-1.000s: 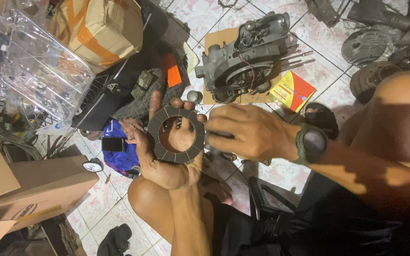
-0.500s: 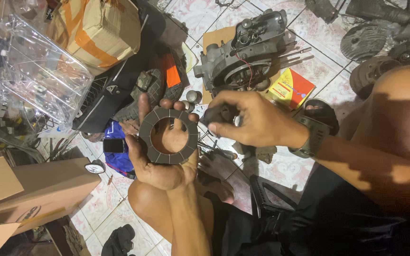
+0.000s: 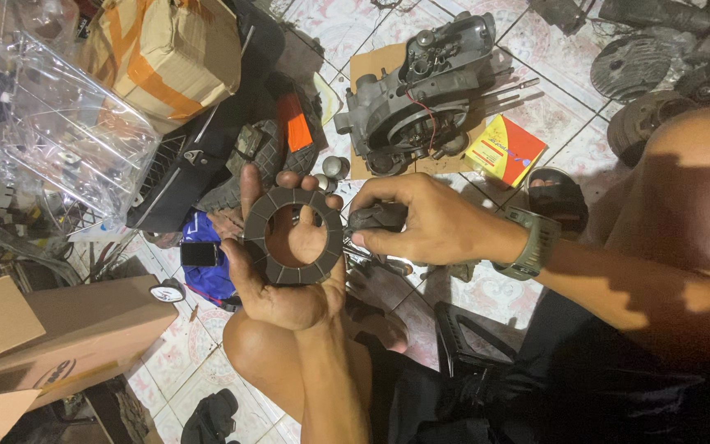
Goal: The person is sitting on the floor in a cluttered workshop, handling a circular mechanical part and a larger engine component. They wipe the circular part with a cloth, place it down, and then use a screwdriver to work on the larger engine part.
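Left hand palm up, fingers spread wide, cradling a dark ring-shaped friction disc with segmented pads around a round centre hole. Disc flat on palm and fingers, thumb against its left edge, fingertips poking out past the top edge. Palm visible through the hole.

Right hand just right of disc, fingers curled tight around a small dark part; kind of part unclear. Part's left end close to disc's right rim, contact impossible to tell. Olive-green wristwatch on right wrist.

Both hands over bare left knee, above a tiled floor with pale patterned tiles.

Beyond the hands: grey engine casing lying on a cardboard sheet, red-and-yellow box just right of it. Black sandal near right wrist. Small metal cap near left fingertips. Orange-and-black object left of casing.

Far left: clear plastic packaging, taped cardboard parcel above it, plain brown box at lower left. Blue bag just left of left hand, small black rectangular item on it. Round finned metal parts at top right.
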